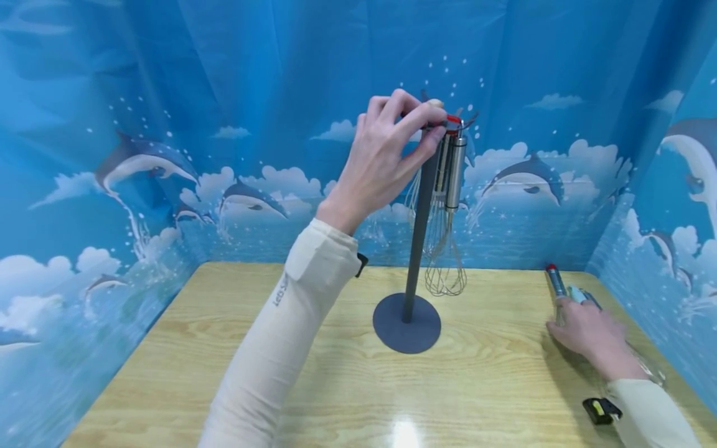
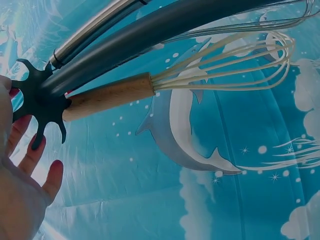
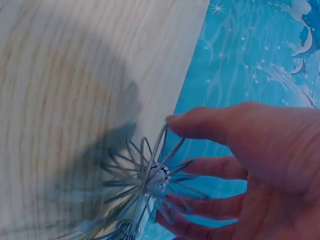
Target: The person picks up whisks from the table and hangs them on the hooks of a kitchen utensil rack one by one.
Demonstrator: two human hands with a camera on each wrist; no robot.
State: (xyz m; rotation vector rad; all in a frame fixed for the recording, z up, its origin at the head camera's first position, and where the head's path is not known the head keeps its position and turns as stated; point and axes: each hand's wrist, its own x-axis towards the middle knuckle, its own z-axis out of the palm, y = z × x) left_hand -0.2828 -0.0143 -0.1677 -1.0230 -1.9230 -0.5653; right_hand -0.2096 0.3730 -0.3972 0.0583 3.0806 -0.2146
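My left hand (image 1: 386, 143) grips the hooked top of a dark whisk stand (image 1: 417, 249), thumb and forefinger at the hook ring (image 2: 37, 97). From the hooks hang a steel-handled whisk (image 1: 456, 174) and a whisk with a wooden handle (image 2: 110, 95) and cream wires, among others; a red piece (image 1: 454, 119) shows beside the fingertips. Low at the right table edge, my right hand (image 1: 594, 333) reaches over several whisks lying there, its fingers apart and loosely bent. In the right wrist view its thumb tip overlaps the wires of one whisk (image 3: 150, 175), seen end-on.
A red-tipped handle (image 1: 554, 280) and a pale teal handle (image 1: 576, 294) poke out beyond the right hand. The stand's round base (image 1: 407, 336) rests on the wooden table (image 1: 224, 323). A blue dolphin-print curtain (image 1: 313, 74) encloses the back and sides.
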